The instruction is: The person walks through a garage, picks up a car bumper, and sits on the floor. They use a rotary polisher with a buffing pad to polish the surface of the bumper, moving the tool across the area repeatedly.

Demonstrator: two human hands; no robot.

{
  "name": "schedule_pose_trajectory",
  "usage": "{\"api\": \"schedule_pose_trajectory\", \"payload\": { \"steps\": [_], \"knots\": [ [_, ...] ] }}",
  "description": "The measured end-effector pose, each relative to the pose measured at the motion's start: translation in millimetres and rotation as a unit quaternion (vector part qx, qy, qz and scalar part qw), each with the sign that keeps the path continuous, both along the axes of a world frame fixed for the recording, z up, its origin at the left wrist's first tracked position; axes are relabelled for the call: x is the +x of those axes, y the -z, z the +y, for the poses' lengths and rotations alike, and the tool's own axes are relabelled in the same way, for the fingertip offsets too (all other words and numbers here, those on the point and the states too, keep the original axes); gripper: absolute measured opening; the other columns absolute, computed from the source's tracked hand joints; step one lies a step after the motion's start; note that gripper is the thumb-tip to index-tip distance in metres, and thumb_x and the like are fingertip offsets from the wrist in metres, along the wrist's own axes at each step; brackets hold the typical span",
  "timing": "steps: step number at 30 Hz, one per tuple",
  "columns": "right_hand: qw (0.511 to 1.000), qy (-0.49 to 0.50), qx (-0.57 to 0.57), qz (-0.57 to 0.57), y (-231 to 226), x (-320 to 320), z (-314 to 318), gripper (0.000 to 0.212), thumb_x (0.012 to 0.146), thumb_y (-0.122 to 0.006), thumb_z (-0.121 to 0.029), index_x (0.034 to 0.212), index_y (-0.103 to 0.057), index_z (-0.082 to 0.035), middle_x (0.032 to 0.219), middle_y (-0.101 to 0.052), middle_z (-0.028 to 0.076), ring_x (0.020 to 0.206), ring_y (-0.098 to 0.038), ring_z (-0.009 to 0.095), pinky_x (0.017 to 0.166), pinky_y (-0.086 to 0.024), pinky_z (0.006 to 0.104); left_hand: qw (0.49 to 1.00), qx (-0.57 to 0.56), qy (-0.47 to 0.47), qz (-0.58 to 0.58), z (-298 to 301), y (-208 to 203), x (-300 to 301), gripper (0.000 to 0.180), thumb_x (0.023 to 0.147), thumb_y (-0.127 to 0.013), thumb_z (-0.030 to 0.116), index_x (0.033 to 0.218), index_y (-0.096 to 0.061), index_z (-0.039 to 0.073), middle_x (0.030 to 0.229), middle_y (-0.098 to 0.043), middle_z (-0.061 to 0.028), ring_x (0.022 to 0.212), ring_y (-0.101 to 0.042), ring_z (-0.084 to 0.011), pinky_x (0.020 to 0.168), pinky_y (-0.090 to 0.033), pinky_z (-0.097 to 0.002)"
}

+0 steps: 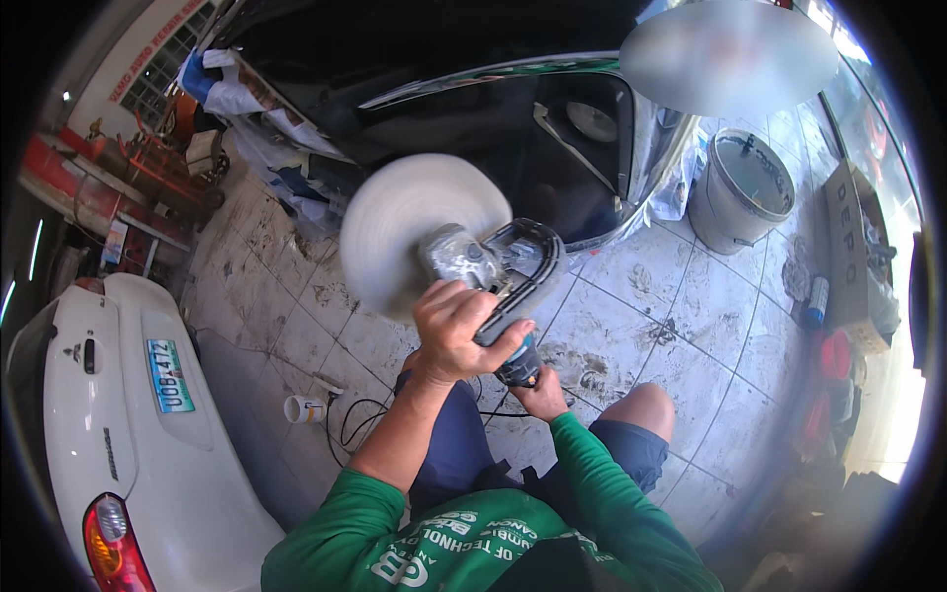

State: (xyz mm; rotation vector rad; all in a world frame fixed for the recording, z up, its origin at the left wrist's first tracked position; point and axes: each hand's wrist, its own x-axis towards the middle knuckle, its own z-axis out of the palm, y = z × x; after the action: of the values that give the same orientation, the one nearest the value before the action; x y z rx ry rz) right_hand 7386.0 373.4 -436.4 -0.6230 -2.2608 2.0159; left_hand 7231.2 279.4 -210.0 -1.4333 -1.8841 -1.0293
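Both my hands hold a power polisher in front of my knees. My left hand is wrapped round its handle, close to the grey metal head. Further back, at the dark rear end of the body, my right hand grips the tool. A large round whitish buffing pad looks smeared, as if spinning. Behind it stands a glossy black car panel with a darker inset section. From this view I cannot tell whether the pad touches the panel.
A white car stands at left. A bucket and an open cardboard box are at right. On the smudged tile floor lie a white cup and a black cord. Plastic sheeting hangs at the panel's left.
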Motion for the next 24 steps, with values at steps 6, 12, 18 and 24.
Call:
{"api": "schedule_pose_trajectory", "payload": {
  "steps": [6,12,18,24],
  "knots": [
    [0.997,0.036,-0.07,0.015,8.2,-4.6,-13.9,0.028,0.085,-0.083,-0.013,0.108,-0.076,0.001,0.092,-0.081,0.014,0.086,-0.079,0.024,0.078,-0.06,0.0414,0.998,-0.037,0.051,0.029,38.8,-4.9,8.6,0.04,0.082,-0.09,0.037,0.071,-0.063,0.011,0.059,-0.056,-0.0004,0.054,-0.054,-0.0231,0.057,-0.043,-0.0382],
    [0.971,0.117,-0.209,-0.015,-12.2,16.8,-18.4,0.016,0.086,-0.084,-0.012,0.092,-0.075,-0.001,0.076,-0.075,0.007,0.066,-0.07,0.015,0.062,-0.056,0.0362,0.987,-0.095,0.132,-0.013,104.7,-6.4,13.1,0.04,0.075,-0.092,0.036,0.067,-0.061,0.011,0.057,-0.053,-0.0046,0.054,-0.057,-0.0271,0.058,-0.046,-0.0397],
    [0.98,0.076,-0.183,-0.014,-40.4,42.8,-6.3,0.018,0.086,-0.083,-0.014,0.095,-0.076,0.001,0.073,-0.074,0.007,0.063,-0.068,0.015,0.061,-0.054,0.0357,0.994,-0.087,0.072,-0.005,106.4,-17.2,23.2,0.039,0.078,-0.089,0.035,0.067,-0.06,0.012,0.056,-0.059,-0.0057,0.053,-0.063,-0.0269,0.058,-0.05,-0.0389],
    [0.955,0.112,-0.272,-0.031,-24.0,51.8,6.0,0.014,0.084,-0.082,-0.011,0.089,-0.074,0.0,0.073,-0.072,0.006,0.063,-0.068,0.016,0.06,-0.053,0.0376,0.987,-0.119,0.11,-0.022,145.7,5.6,34.1,0.036,0.078,-0.09,0.035,0.07,-0.065,0.01,0.061,-0.066,-0.0087,0.06,-0.069,-0.03,0.063,-0.054,-0.0415]
  ]
}}
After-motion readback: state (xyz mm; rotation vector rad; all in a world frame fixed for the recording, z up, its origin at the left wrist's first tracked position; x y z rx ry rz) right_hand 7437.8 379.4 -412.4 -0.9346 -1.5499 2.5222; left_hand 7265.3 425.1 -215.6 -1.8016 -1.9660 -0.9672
